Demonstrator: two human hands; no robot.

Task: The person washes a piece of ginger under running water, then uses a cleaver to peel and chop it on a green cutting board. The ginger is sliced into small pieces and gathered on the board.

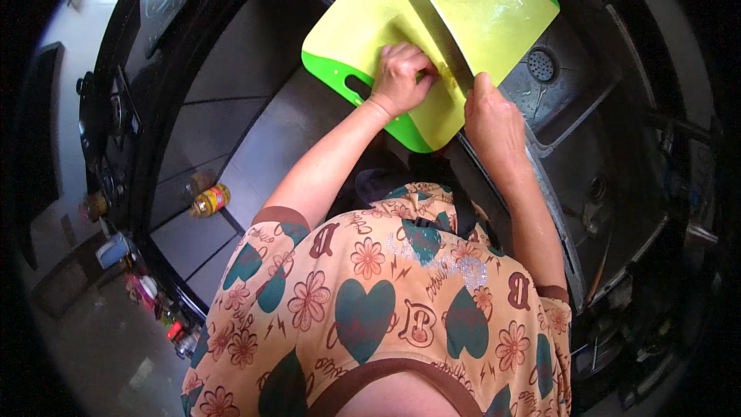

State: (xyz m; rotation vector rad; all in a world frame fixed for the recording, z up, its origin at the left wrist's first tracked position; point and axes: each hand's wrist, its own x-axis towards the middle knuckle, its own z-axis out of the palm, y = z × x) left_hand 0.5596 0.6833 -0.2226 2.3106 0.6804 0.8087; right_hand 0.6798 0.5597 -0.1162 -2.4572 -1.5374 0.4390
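Note:
A yellow-green cutting board [502, 19] with a bright green edge and a handle slot lies in front of me, slightly turned. My right hand [496, 125] is wrapped round the handle of a broad-bladed kitchen knife [441, 35]. The blade points away to the far left, its edge low over the board; whether it touches is unclear. Just left of the blade, my left hand [403, 79] rests on the board with curled fingers pressed together. Small yellowish bits [446, 71] seem to lie between that hand and the knife. Whatever the left fingers hold is hidden.
To the right of the board is a metal sink with a round drain strainer [542, 66], and a second basin [617, 208] nearer me. A jar with a yellow and red label [211, 201] sits at the left. Several small items [147, 293] line the lower left.

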